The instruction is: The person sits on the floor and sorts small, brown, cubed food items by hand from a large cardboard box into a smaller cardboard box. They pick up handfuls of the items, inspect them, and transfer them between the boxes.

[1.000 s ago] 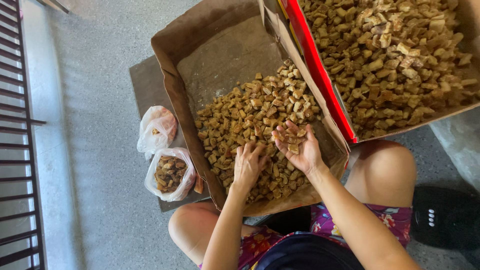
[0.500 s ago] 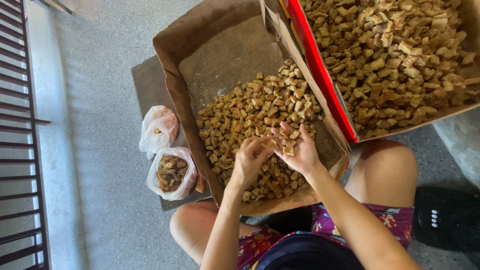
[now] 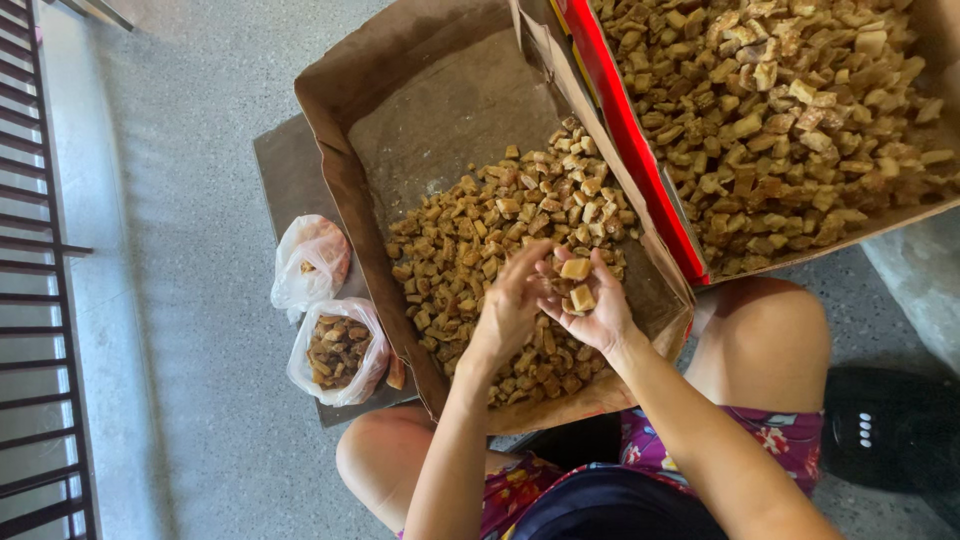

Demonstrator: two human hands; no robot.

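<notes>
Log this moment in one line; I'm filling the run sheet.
right hand: cupping brown chunks | left hand: touching them | over cardboard box

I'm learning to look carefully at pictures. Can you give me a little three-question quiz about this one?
1. True or false: the right hand cups a few tan chunks in its palm.
2. Which box are both hands over? A) the brown cardboard box B) the red-edged box
3. How many small plastic bags lie left of the brown cardboard box?

Key
1. True; the left hand reaches in beside it.
2. A
3. Two; the nearer one holds brown pieces.
</notes>
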